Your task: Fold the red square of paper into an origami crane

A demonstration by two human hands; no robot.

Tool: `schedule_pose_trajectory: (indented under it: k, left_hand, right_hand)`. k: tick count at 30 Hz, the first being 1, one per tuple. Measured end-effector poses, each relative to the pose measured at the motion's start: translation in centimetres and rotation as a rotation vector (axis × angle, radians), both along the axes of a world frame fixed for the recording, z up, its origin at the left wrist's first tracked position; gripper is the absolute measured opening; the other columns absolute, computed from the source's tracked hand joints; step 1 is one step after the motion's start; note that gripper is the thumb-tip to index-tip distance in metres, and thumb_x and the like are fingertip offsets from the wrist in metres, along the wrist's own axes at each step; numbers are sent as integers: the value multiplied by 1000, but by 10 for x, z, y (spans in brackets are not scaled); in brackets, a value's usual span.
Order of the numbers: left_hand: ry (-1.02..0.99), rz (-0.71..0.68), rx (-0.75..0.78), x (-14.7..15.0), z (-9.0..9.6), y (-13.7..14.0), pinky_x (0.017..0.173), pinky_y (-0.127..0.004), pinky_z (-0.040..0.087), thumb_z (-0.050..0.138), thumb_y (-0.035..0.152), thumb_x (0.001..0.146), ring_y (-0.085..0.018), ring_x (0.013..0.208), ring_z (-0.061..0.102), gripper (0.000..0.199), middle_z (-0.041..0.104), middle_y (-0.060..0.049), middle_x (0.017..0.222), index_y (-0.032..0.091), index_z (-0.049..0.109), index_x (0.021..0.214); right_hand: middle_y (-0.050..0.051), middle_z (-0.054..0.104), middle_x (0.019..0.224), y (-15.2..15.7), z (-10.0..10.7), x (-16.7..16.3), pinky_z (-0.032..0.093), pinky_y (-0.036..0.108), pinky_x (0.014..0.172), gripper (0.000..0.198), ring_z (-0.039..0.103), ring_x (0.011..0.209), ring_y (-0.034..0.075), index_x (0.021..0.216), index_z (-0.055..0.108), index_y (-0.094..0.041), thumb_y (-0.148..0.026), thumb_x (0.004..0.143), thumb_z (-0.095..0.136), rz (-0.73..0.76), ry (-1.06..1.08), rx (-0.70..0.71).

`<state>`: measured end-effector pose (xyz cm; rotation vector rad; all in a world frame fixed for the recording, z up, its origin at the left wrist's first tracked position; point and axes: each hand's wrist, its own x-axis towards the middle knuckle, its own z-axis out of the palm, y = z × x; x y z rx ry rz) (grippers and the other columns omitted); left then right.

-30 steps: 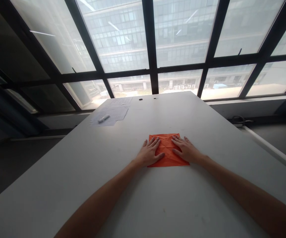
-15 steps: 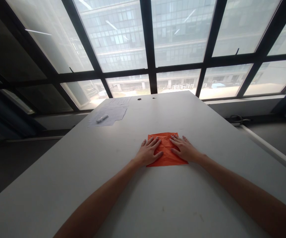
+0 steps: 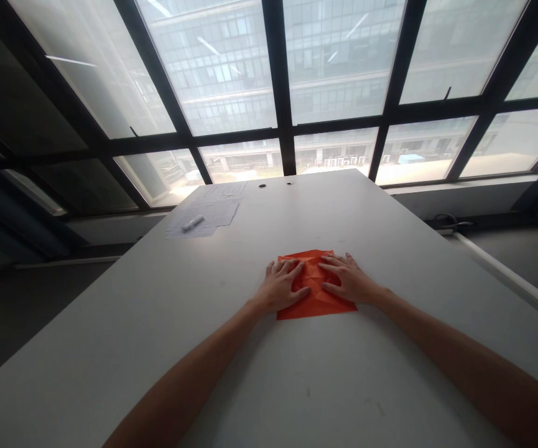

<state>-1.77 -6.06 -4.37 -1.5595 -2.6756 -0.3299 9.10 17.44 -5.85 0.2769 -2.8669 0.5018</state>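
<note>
The orange paper [image 3: 315, 292] lies flat mid-table [image 3: 157, 323], pinned under the left hand [image 3: 282, 287] and right hand [image 3: 350, 283], both spread palm-down, grasping nothing. Press evenly outward from the centre crease, apparently between the fingertips, keeping the sheet from sliding.

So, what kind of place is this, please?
Probably an office or meeting room on an upper floor: a long white table, tall windows facing an office building, and papers with a marker. Both hands press on orange paper.

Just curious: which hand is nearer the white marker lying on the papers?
Left. The left hand lies on the orange paper below and right of the marker; the right hand rests farther right.
</note>
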Motion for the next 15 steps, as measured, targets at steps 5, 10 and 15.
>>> schedule_pose_trajectory:
  k: [5, 10, 15]
  left_hand:
    - [-48, -82, -6, -2, -1, -1, 119, -47, 6, 41, 74, 86, -27, 147, 19, 83, 25, -7, 159, 28, 24, 153]
    - [-48, -110, -19, -2, -1, -2, 118, -47, 7, 39, 75, 86, -27, 148, 18, 86, 21, -8, 161, 29, 16, 155]
    - [37, -59, 36, 3, 6, -1, 111, -50, 21, 44, 69, 88, -30, 135, 37, 67, 43, -7, 149, 34, 39, 146]
  right_hand:
    - [12, 51, 142, -3, 4, 1, 11, 61, 116, 61, 42, 133, 33, 139, 51, -25, -55, 86, 59, -21, 58, 1]
    - [12, 36, 155, -3, -1, 0, 11, 59, 116, 71, 28, 143, 33, 151, 33, -24, -57, 90, 51, 50, 3, 44]
    - [10, 34, 156, 1, 4, 2, 8, 58, 117, 73, 25, 145, 33, 152, 29, -27, -60, 90, 50, 119, -33, 34]
